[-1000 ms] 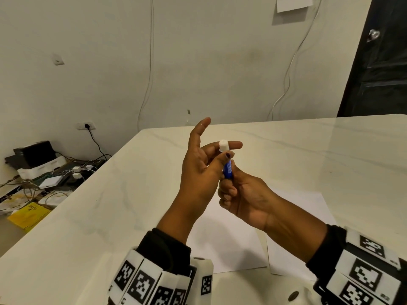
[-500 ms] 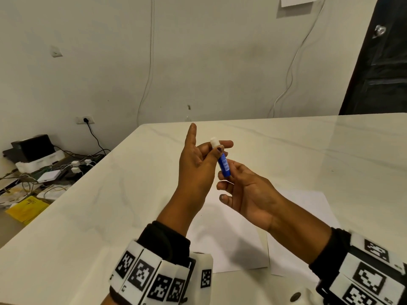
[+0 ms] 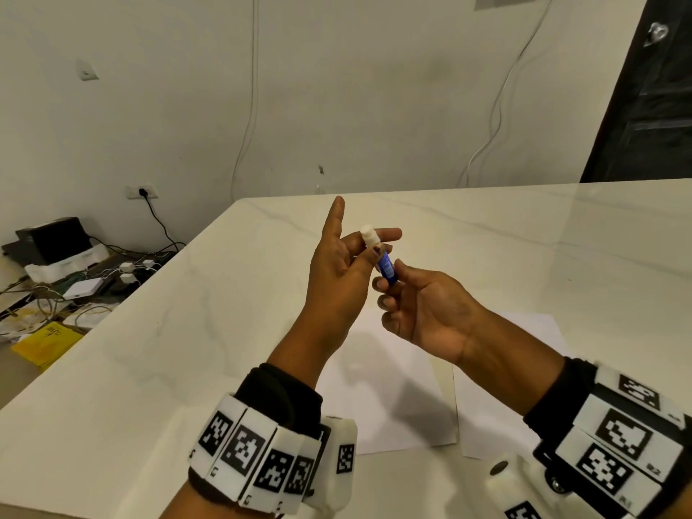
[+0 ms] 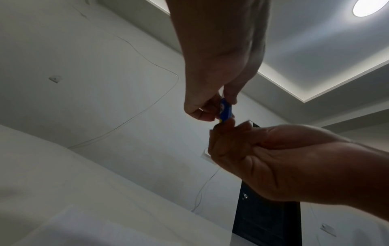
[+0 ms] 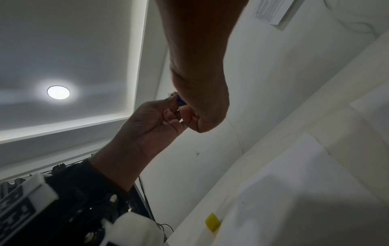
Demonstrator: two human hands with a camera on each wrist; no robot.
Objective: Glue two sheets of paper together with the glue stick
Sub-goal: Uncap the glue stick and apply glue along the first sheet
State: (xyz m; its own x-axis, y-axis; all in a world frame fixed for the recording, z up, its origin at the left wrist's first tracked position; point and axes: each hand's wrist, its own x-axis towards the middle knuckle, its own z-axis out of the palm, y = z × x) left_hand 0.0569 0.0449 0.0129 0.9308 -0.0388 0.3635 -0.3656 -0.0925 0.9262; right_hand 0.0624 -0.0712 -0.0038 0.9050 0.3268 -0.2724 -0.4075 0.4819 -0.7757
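A small glue stick (image 3: 386,267) with a blue body and a white cap (image 3: 367,234) is held in the air above the white marble table (image 3: 187,331). My left hand (image 3: 377,243) pinches the cap end between thumb and fingers, with the little finger raised. My right hand (image 3: 389,274) pinches the blue lower end with its fingertips. Two white sheets lie side by side below the hands, the left sheet (image 3: 382,402) and the right sheet (image 3: 501,417). From the left wrist, the blue stick (image 4: 225,110) shows between the left hand (image 4: 223,101) and the right hand (image 4: 223,126). In the right wrist view only a sliver of the stick (image 5: 180,100) is visible.
The table's left edge (image 3: 123,305) drops to a floor with cables, a black box (image 3: 52,239) and a yellow packet (image 3: 46,340). A dark door (image 3: 651,91) stands at the far right. Marker bands wrap both wrists.
The right hand has loosened from a fist round the stick to a fingertip hold on its lower end. The stick's cap end has tilted to the left.
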